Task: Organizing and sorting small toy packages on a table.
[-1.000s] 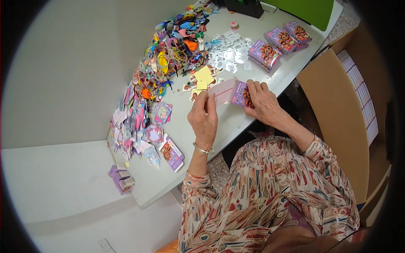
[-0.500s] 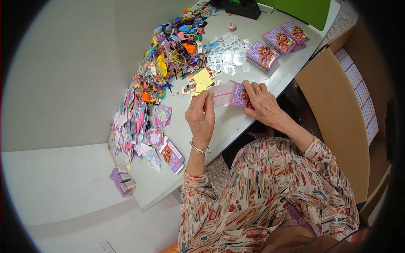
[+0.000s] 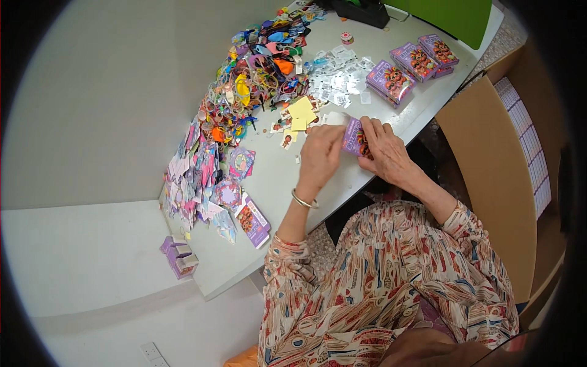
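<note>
My right hand (image 3: 386,154) is wrapped round a small purple printed box (image 3: 353,137), keeping it above the table near its front edge. Close against the box's left side is my left hand (image 3: 321,154), its fingers curled in. A pale, translucent strip of wrap (image 3: 335,118) shows between the left fingers and the box; most of it is hidden by the hand. Just left of my left hand lie yellow paper squares (image 3: 301,110) and small printed character cards (image 3: 287,140).
Colourful bands and trinkets (image 3: 260,67) are heaped along the wall, beside folded shiny papers (image 3: 192,174). White sachets (image 3: 342,76) lie mid-table. Finished-looking purple boxes (image 3: 391,81) stand at the back right, a flattened purple carton (image 3: 253,221) at the left. A large cardboard box (image 3: 489,177) stands on the right.
My left hand has moved right, up to the purple box, and the strip that was stretched between the hands is now mostly covered. The right hand keeps its hold. The view has shifted slightly.
</note>
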A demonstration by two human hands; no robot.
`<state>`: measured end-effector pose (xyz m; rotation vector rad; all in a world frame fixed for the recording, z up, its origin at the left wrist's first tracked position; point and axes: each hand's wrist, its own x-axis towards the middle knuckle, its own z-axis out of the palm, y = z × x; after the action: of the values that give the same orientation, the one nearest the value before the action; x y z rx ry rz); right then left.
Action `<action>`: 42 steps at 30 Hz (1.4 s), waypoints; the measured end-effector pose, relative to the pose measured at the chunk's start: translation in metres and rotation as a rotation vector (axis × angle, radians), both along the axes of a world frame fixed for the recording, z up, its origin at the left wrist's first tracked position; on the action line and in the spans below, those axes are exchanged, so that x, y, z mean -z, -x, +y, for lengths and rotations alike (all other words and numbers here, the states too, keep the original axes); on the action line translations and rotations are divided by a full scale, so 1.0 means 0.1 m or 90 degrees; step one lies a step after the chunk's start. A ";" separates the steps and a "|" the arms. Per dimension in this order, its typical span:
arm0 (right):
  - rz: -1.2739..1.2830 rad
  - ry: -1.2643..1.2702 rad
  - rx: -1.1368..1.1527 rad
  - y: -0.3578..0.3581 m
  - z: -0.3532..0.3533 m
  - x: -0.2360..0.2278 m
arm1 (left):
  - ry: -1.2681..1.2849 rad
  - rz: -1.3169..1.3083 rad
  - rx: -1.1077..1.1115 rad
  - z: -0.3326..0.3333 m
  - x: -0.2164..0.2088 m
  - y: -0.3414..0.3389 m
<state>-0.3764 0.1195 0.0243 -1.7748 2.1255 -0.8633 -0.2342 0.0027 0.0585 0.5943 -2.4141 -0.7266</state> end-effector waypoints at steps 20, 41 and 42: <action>-0.011 -0.006 0.017 0.05 -0.03 0.00 | 0.228 -0.104 -0.420 -1.97 0.81 -0.25; -0.003 0.004 0.017 0.05 -0.04 0.02 | -0.505 0.232 -0.134 -1.09 -0.18 -0.56; -0.001 -0.001 0.013 0.06 -0.04 0.02 | -0.505 0.220 -0.109 -1.04 -0.20 -0.57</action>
<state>-0.3820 0.1158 0.0225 -1.7535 2.1466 -0.8680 -0.1772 -0.1017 0.0786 0.8704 -1.6805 -1.5744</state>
